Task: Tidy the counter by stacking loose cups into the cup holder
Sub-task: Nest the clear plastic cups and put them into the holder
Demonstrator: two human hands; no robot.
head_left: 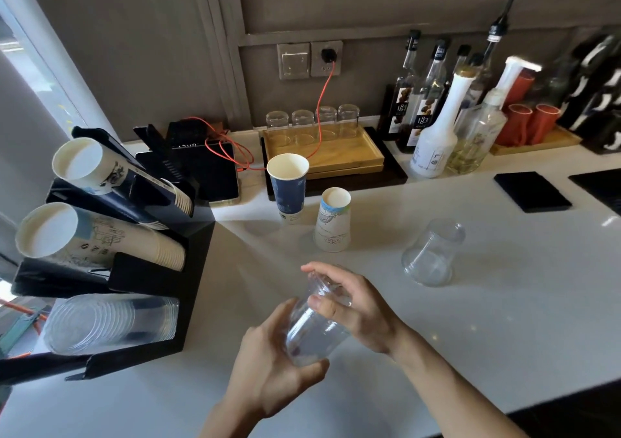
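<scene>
Both hands hold one clear plastic cup (311,331) above the white counter (487,320), tilted with its base up. My left hand (268,367) cups its wide rim end from below; my right hand (349,306) grips the narrow base end. A second clear cup (431,252) stands upside down to the right. A blue paper cup (289,189) stands upright and a white paper cup (332,220) stands inverted behind. The black cup holder (198,269) at left carries two paper-cup stacks (84,236) and a clear-cup stack (111,323) in its bottom slot.
A wooden tray (349,158) with upturned glasses sits at the back, crossed by a red cable (322,101). Syrup bottles (433,118) and red cups (531,125) line the back right. Black mats (531,190) lie at the right; a black device (211,175) sits behind the holder.
</scene>
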